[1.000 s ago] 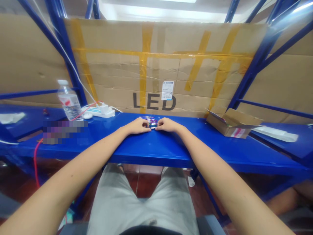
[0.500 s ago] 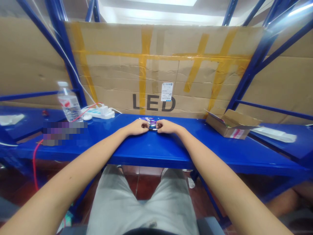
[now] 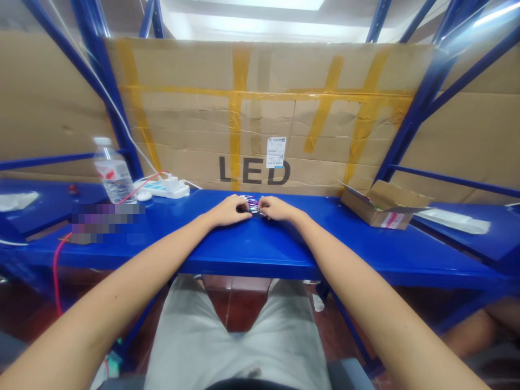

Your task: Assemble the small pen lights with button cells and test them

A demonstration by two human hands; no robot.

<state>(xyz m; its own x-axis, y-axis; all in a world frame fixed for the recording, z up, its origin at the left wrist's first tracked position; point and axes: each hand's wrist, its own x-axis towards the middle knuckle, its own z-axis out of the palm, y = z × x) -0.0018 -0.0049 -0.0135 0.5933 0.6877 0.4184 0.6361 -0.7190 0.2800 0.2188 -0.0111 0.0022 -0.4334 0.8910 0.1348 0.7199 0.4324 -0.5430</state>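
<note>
Flanking a cluster of shiny, slender items (image 3: 253, 204) on the blue tabletop (image 3: 252, 244), the left hand (image 3: 229, 210) and right hand (image 3: 278, 208) are partly curled in the head view; I cannot tell whether either grips one. Handling looks unfinished, though how much remains is unclear.

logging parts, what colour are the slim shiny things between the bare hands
The slim shiny things look mostly purple with silvery glints; head view shows it.
</note>
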